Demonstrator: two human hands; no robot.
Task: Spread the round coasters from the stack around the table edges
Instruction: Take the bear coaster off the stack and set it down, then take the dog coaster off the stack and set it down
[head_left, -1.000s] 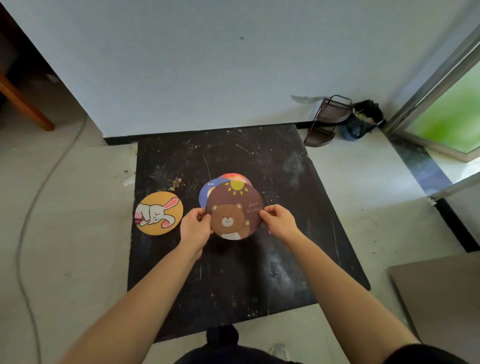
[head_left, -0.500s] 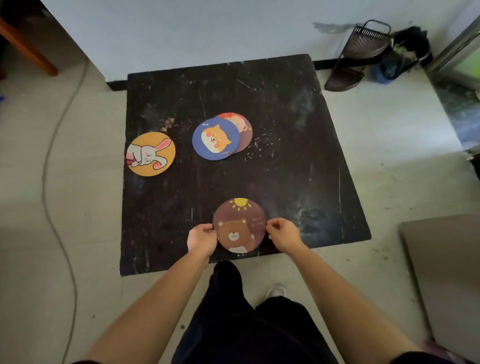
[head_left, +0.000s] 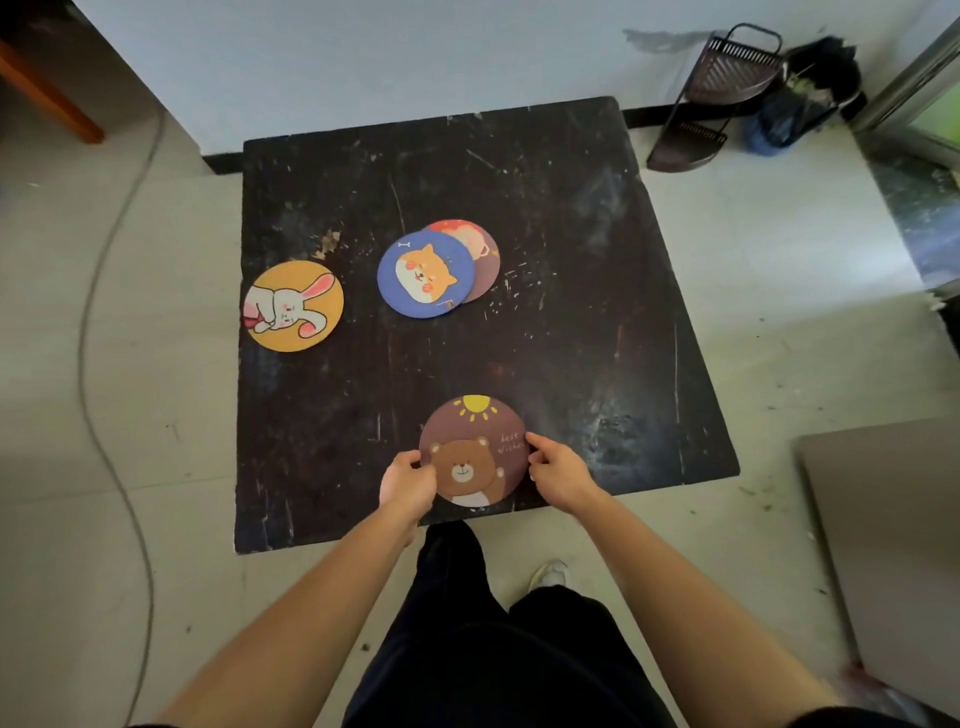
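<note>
A brown bear coaster (head_left: 475, 441) lies near the front edge of the black square table (head_left: 597, 364). My left hand (head_left: 407, 483) pinches its left rim and my right hand (head_left: 558, 470) pinches its right rim. In the middle of the table a blue dog coaster (head_left: 425, 274) lies on top of a reddish-brown coaster (head_left: 480, 244), which shows only at the upper right. At the table's left edge a yellow rabbit coaster (head_left: 294, 305) lies flat.
The table's far edge meets a white wall. A dark wire rack (head_left: 717, 98) and dark bags (head_left: 800, 104) stand on the floor at the back right. A cable (head_left: 98, 322) runs along the floor on the left. A brown board (head_left: 893, 561) lies at the right.
Both hands carried the bear coaster from the central stack toward me to the front edge, uncovering the blue dog coaster. In the last half second the hands and coaster barely moved.
</note>
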